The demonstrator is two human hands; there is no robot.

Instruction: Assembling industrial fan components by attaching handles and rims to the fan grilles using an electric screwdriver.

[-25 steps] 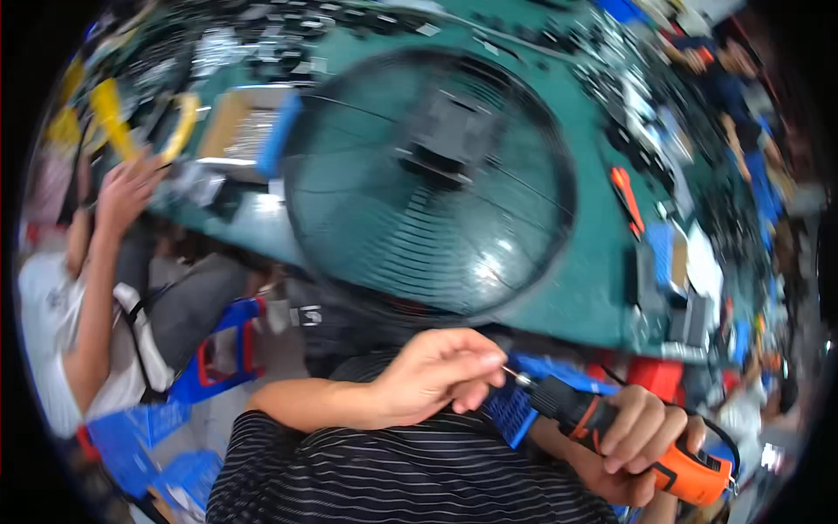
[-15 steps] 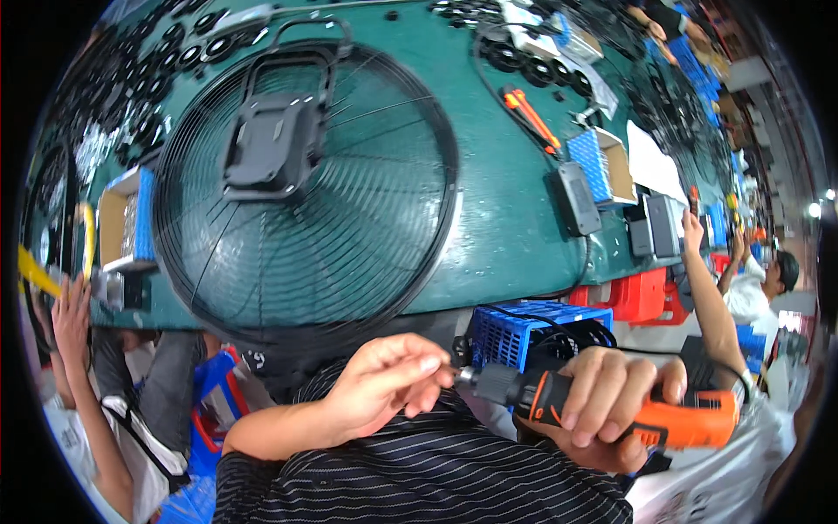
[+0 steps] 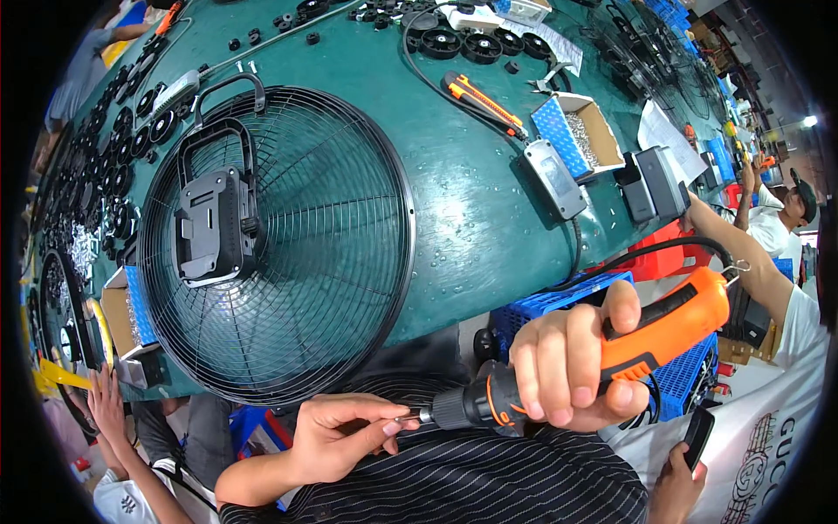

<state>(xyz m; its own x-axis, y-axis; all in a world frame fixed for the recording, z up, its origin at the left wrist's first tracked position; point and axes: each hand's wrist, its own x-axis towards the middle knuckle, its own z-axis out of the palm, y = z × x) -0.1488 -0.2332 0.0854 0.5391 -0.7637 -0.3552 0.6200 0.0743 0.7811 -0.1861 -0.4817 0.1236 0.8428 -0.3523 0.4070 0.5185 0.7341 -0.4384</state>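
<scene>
My right hand [image 3: 567, 362] is wrapped round an orange and black electric screwdriver [image 3: 668, 327], its cord end raised to the right. The driver's nose points left, towards my left hand [image 3: 345, 437]. There my thumb and forefinger pinch the thin metal bit [image 3: 410, 417] at the nose; whether a small screw sits on its tip is hidden by the fingers. Both hands are in front of my striped shirt, below the table edge. Beyond them, a round black wire fan grille [image 3: 323, 201] lies on the green table, bearing a black housing [image 3: 214, 227] and a looped handle [image 3: 231, 87].
Right of the grille are a grey power box [image 3: 554, 179], an orange-black tool [image 3: 480, 103] and a carton of small screws [image 3: 602, 131]. Another carton [image 3: 118, 301] stands left. Black wheel-like parts [image 3: 480, 48] lie at the back. A blue crate [image 3: 685, 380] is below; co-workers sit on both sides.
The view has shifted, and the table and grille appear turned. The driver's rear end has risen while its nose stays at my left fingertips. A phone in a co-worker's hand now shows at lower right.
</scene>
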